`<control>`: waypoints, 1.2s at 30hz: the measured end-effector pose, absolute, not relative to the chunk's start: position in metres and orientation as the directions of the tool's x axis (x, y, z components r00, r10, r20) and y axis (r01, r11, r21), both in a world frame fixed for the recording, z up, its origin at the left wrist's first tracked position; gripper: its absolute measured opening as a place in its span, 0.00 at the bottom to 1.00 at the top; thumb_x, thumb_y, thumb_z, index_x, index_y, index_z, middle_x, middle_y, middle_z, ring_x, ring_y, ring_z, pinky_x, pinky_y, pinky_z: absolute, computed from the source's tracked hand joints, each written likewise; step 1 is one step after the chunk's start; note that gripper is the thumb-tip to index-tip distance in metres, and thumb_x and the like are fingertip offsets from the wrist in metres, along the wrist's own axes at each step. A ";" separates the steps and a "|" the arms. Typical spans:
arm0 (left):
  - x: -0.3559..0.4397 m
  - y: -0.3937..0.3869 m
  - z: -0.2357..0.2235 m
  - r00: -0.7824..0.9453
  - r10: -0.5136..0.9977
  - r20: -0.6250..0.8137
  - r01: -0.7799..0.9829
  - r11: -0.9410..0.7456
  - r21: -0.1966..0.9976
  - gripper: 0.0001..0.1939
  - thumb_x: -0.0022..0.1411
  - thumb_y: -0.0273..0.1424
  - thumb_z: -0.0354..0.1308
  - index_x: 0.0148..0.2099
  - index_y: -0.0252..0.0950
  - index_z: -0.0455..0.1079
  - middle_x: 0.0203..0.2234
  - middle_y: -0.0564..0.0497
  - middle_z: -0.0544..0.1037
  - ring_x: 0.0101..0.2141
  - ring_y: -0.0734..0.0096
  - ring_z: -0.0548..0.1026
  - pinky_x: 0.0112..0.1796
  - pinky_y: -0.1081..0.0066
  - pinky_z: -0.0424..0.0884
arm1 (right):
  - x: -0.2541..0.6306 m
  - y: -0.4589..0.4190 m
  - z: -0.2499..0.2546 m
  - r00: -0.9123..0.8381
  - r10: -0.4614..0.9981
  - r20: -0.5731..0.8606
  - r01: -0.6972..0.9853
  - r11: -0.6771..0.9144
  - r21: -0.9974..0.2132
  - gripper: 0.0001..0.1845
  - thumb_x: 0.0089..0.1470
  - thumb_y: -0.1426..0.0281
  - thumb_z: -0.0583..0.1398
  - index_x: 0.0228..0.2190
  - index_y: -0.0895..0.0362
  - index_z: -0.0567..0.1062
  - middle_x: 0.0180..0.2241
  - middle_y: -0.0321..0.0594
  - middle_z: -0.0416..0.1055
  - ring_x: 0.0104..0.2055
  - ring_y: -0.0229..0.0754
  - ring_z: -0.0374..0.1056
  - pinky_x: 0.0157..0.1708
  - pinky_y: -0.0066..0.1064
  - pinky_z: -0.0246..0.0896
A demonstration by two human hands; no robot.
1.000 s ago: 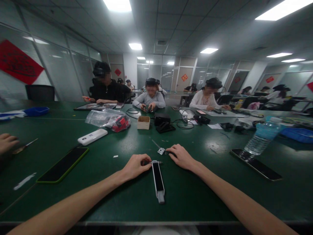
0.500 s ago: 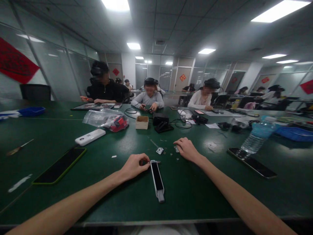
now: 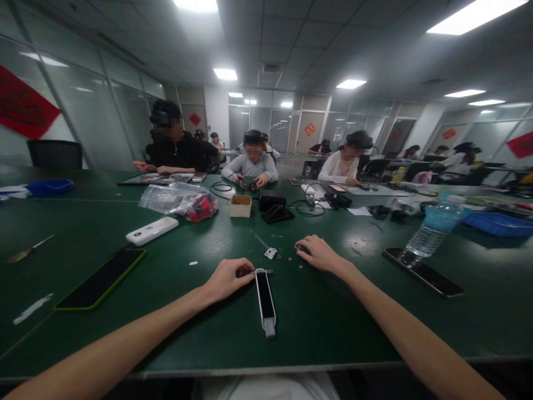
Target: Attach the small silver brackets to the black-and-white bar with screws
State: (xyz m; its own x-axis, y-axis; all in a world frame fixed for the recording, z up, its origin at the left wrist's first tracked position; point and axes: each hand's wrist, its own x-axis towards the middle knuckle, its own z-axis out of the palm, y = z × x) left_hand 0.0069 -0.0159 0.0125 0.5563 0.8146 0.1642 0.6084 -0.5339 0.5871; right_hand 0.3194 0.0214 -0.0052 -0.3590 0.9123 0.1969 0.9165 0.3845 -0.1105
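Observation:
A slim white-rimmed device with a black face (image 3: 265, 294) lies on the green table, its grey tip pointing toward me. Across its far end runs a thin metal screw (image 3: 270, 271). My left hand (image 3: 229, 278) pinches the left end of that screw between thumb and forefinger. To the right, the fingertips of my right hand (image 3: 318, 253) are closed over a small metal plate (image 3: 297, 248), mostly hidden by the fingers. Between the hands lie another metal plate with holes (image 3: 270, 253) and several tiny nuts (image 3: 300, 266).
At left are a green-edged phone (image 3: 102, 279), a white power bank (image 3: 152, 231) and a brush (image 3: 31, 249). A water bottle (image 3: 435, 228) stands by a dark phone (image 3: 422, 271) at right. Farther off are a small box (image 3: 240, 206), a plastic bag (image 3: 166, 199) and several seated people.
My right fingers have drawn in over the small metal plate, which shows less than before. My left hand keeps its pinch at the device's far end. The whole view has shifted slightly.

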 end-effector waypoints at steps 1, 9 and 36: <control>0.007 -0.016 0.013 0.560 0.811 0.169 0.603 -0.539 0.588 0.14 0.58 0.40 0.54 0.40 0.36 0.74 0.28 0.52 0.76 0.28 0.71 0.70 0.29 0.74 0.65 | 0.319 0.022 -0.007 -0.361 0.913 0.190 0.915 0.386 -0.118 0.18 0.58 0.61 0.53 0.46 0.56 0.73 0.44 0.47 0.69 0.47 0.47 0.62 0.46 0.38 0.56; 0.006 -0.015 0.011 0.581 0.797 0.164 0.595 -0.553 0.583 0.12 0.58 0.37 0.55 0.41 0.36 0.74 0.28 0.53 0.76 0.28 0.72 0.71 0.29 0.74 0.64 | 0.320 0.026 -0.011 -0.385 0.908 0.164 0.888 0.413 -0.201 0.19 0.56 0.62 0.56 0.46 0.59 0.72 0.44 0.48 0.68 0.46 0.45 0.63 0.48 0.35 0.57; -0.001 0.013 0.032 0.618 0.758 0.211 0.682 -0.650 0.335 0.16 0.63 0.40 0.51 0.47 0.36 0.69 0.39 0.48 0.75 0.34 0.66 0.73 0.37 0.70 0.67 | 0.250 -0.021 0.011 -0.598 0.775 0.205 0.715 0.631 -0.300 0.15 0.53 0.63 0.59 0.40 0.58 0.75 0.42 0.44 0.68 0.41 0.43 0.64 0.41 0.34 0.62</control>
